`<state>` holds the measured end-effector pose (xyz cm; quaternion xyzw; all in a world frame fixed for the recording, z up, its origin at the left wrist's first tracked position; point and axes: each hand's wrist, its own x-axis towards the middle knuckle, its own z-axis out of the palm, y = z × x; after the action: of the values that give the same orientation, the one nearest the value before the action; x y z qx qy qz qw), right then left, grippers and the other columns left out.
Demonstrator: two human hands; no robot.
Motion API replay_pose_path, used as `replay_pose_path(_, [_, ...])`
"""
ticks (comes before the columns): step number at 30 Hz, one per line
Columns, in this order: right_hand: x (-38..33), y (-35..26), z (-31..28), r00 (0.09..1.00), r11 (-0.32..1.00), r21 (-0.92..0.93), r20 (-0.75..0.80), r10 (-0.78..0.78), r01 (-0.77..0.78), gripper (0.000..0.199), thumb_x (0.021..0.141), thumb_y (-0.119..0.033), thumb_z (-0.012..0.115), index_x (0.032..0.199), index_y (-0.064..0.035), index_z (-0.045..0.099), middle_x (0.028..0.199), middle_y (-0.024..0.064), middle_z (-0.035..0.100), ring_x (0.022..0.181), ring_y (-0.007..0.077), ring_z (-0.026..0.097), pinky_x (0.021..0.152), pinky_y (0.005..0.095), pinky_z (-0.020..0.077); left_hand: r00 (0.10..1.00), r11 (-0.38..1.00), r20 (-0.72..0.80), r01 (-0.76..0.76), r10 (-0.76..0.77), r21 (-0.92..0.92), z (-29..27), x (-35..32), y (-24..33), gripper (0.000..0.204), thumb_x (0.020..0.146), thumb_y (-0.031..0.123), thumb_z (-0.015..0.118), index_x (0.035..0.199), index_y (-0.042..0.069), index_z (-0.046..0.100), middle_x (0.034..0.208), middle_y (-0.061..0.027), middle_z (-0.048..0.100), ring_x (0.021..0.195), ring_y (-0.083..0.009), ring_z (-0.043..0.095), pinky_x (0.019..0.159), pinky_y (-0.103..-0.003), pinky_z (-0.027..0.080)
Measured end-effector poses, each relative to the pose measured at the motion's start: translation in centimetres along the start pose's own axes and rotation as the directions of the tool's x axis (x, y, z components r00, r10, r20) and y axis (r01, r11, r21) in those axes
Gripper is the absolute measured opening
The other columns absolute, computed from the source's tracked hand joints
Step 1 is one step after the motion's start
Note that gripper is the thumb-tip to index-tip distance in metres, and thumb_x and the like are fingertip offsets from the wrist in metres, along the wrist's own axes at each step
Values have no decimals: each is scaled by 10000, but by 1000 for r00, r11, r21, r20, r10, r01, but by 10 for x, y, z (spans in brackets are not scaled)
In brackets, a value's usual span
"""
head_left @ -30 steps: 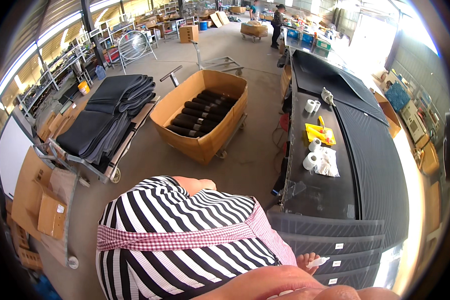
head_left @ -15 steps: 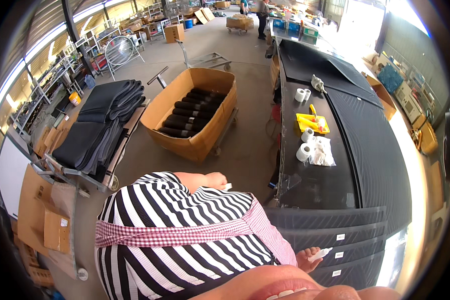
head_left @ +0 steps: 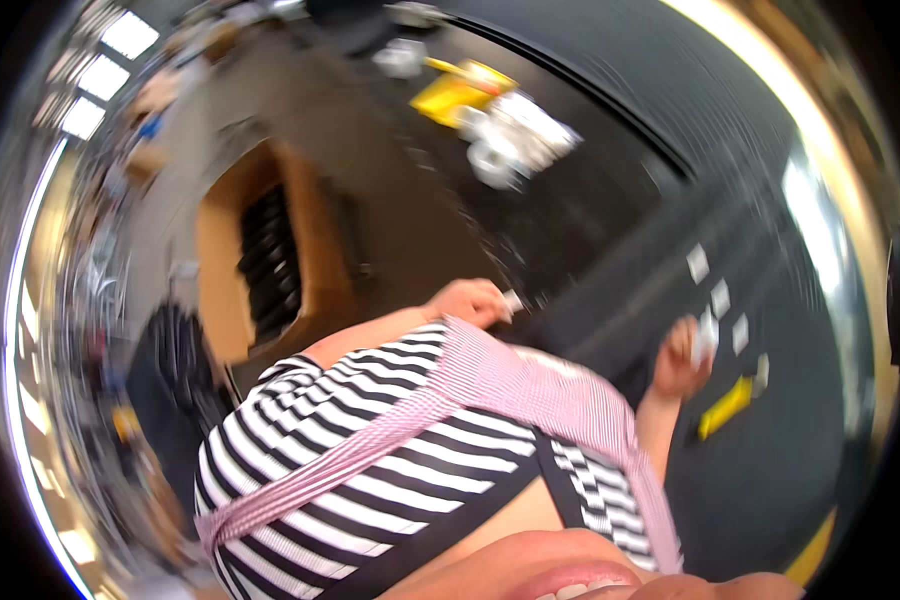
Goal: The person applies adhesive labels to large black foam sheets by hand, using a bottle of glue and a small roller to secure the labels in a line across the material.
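My left hand (head_left: 465, 302) is closed, with a small white piece (head_left: 511, 303) at its fingertips, too blurred to name; it is near the table's edge. In my right hand (head_left: 677, 362) is a small white squeeze bottle (head_left: 705, 338), held over the black sheets (head_left: 650, 270) on the right. White labels (head_left: 720, 298) lie in a row on those sheets, just past the bottle. A long, narrow yellow tool (head_left: 726, 407) rests beside my right hand, its kind unclear.
On the dark tabletop (head_left: 590, 210) ahead are a yellow tray (head_left: 462, 92), white rolls (head_left: 495, 163) and a white plastic bag (head_left: 538, 130). To the left stands a large cardboard box (head_left: 222, 290) of black rolls (head_left: 270, 265). Dark folded sheets (head_left: 170, 390) are nearer me.
My view has swung right toward the black sheets, blurring the scene. Both hands show higher in the picture, and the left is now by the table's edge. The yellow tool has come into view.
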<state>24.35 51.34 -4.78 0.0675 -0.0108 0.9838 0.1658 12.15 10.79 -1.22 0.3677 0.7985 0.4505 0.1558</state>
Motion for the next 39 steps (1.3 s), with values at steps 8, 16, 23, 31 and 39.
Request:
replay_pose_path(8, [-12,16,4,922,950,-82,-229,-312,301,405,901,-350,733,1031,15,617,837,53,531,702,128,494,638,257,419,879,944,363,-232,307,-236,-8,101,-29,113,936,47,653,964,-24,736,1021,-147,708,858,-272,700,744,-322,543])
replay_pose_path(16, [5,12,15,769,876,-361,-441,-463,320,482,988,-522,540,925,-49,608,689,33,481,566,124,407,529,264,331,763,901,486,-307,426,-307,33,161,-19,108,937,88,672,953,10,745,1001,-107,699,809,-252,675,702,-315,527])
replay_pose_path(23, [49,1,10,789,856,-463,-427,-442,229,478,962,-527,609,1000,-53,666,706,34,561,591,119,445,559,266,354,799,874,370,-376,473,-307,60,171,-35,88,909,83,673,944,30,734,1000,-96,693,828,-264,684,724,-328,549])
replay_pose_path(31, [97,17,-8,804,806,-574,-406,-435,146,299,875,-352,797,984,-108,664,752,48,642,602,137,526,546,277,387,768,823,319,-449,555,-348,64,177,-38,70,858,33,718,927,30,735,964,-119,695,816,-276,686,726,-336,568])
replay_pose_path(39, [127,18,-13,826,748,-650,-346,-446,131,260,889,-350,760,902,-117,645,664,5,565,529,107,451,515,258,323,770,823,322,-436,551,-365,68,174,-43,69,873,29,729,936,45,755,973,-118,711,808,-239,697,681,-296,567])
